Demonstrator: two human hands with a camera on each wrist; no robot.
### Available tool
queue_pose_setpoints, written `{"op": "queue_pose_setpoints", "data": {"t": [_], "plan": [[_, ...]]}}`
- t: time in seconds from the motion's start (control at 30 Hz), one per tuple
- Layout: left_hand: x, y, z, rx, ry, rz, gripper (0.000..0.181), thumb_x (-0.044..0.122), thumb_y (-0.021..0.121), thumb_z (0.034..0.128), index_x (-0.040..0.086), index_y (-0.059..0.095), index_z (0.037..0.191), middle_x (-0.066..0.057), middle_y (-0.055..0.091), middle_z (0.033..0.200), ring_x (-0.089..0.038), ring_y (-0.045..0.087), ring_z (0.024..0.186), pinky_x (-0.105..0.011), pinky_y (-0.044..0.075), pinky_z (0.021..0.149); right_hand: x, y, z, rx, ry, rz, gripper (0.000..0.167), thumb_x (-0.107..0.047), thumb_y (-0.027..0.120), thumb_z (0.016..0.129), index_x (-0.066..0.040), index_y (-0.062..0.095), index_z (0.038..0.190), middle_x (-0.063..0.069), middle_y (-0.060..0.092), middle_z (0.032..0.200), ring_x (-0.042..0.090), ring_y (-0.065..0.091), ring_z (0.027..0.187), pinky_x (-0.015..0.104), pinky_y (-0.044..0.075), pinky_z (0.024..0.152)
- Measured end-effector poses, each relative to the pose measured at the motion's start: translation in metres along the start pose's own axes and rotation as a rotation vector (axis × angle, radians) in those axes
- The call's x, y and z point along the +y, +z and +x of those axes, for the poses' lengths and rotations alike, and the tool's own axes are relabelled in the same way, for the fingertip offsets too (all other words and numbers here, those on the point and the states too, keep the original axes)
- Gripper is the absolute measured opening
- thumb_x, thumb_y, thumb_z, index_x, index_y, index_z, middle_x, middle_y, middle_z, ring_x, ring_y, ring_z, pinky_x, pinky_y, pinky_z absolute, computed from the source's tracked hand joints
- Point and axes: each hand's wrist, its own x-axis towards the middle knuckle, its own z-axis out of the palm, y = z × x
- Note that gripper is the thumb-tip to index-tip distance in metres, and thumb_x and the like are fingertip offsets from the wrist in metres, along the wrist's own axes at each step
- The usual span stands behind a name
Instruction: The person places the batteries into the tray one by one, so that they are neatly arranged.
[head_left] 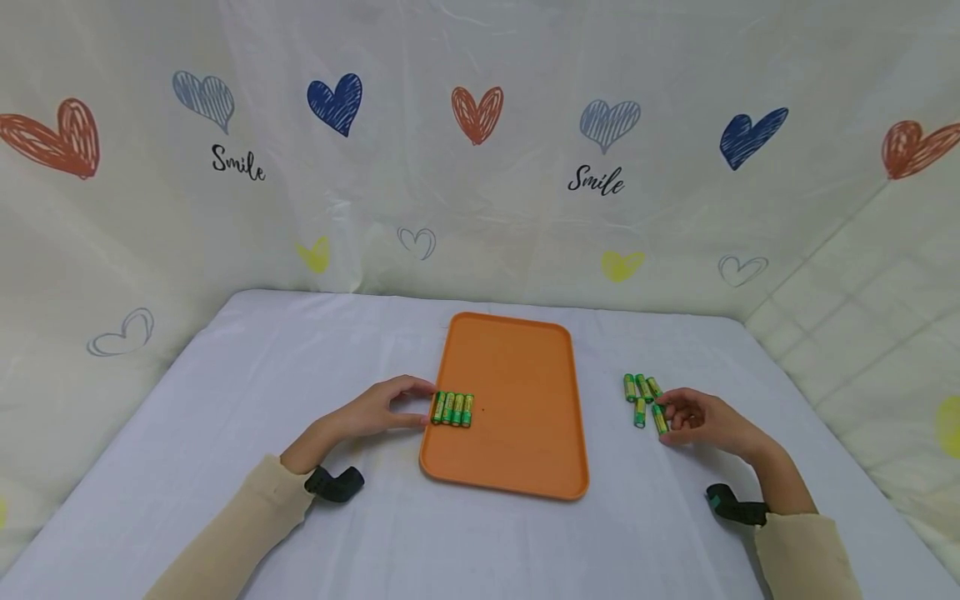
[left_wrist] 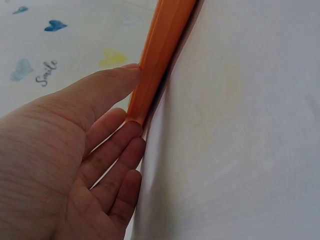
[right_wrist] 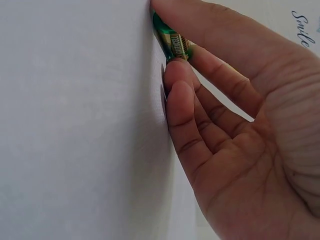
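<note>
An orange tray point(head_left: 510, 450) lies on the table, with a row of several green AA batteries point(head_left: 457, 410) side by side at its left edge. My left hand point(head_left: 382, 407) touches the tray's left side with thumb and fingertips. In the left wrist view those fingers rest along the orange outer wall point(left_wrist: 160, 55), only slightly bent. Right of the tray, several loose green batteries point(head_left: 630, 387) lie in a small group. My right hand point(head_left: 705, 421) pinches the nearest battery point(head_left: 660, 419) between thumb and forefinger, close to the cloth. Its green-and-gold label point(right_wrist: 177, 44) shows in the right wrist view.
A white cloth point(head_left: 360, 533) covers the table. Behind it hangs a pale sheet point(head_left: 480, 192) printed with hearts and the word Smile. Each wrist carries a black camera mount point(head_left: 335, 483) just above the table surface.
</note>
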Motion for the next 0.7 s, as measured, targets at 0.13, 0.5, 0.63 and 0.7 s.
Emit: {"op": "queue_pose_setpoints", "data": {"t": [0.13, 0.5, 0.63, 0.7], "plan": [[-0.0005, -0.0001, -0.0004, 0.003, 0.008, 0.007, 0.052, 0.03, 0.074, 0.0876, 0.012, 0.056, 0.133, -0.001, 0.059, 0.132, -0.021, 0.05, 0.125, -0.047, 0.036, 0.107, -0.0003, 0.0012, -0.0002, 0.008, 0.008, -0.02, 0.054, -0.013, 0.08, 0.081, 0.008, 0.052, 0.123, 0.01, 0.054, 0.095, 0.011, 0.05, 0.079, 0.021, 0.044, 0.066], [-0.0013, -0.0004, -0.0003, 0.001, 0.006, 0.012, 0.053, 0.031, 0.074, 0.0876, 0.012, 0.056, 0.133, 0.0, 0.059, 0.132, -0.021, 0.05, 0.124, -0.046, 0.037, 0.107, -0.0035, 0.0035, -0.0007, 0.026, 0.016, -0.036, 0.056, -0.017, 0.081, 0.08, 0.008, 0.054, 0.122, 0.011, 0.057, 0.094, 0.011, 0.054, 0.078, 0.022, 0.047, 0.067], [-0.0016, -0.0002, 0.0001, 0.0, 0.008, 0.01, 0.053, 0.031, 0.075, 0.0873, 0.012, 0.056, 0.133, 0.0, 0.058, 0.132, -0.02, 0.05, 0.125, -0.045, 0.037, 0.107, -0.0047, 0.0027, 0.0001, 0.043, -0.052, -0.026, 0.053, -0.013, 0.081, 0.08, 0.008, 0.055, 0.121, 0.011, 0.058, 0.093, 0.011, 0.056, 0.079, 0.022, 0.05, 0.068], [-0.0018, -0.0003, -0.0001, 0.003, 0.006, 0.008, 0.053, 0.03, 0.075, 0.0872, 0.012, 0.056, 0.133, 0.0, 0.058, 0.132, -0.02, 0.05, 0.125, -0.045, 0.037, 0.107, -0.0063, 0.0032, 0.0019, 0.044, -0.107, -0.018, 0.051, -0.01, 0.08, 0.08, 0.008, 0.055, 0.122, 0.012, 0.057, 0.092, 0.011, 0.057, 0.08, 0.021, 0.05, 0.068]]}}
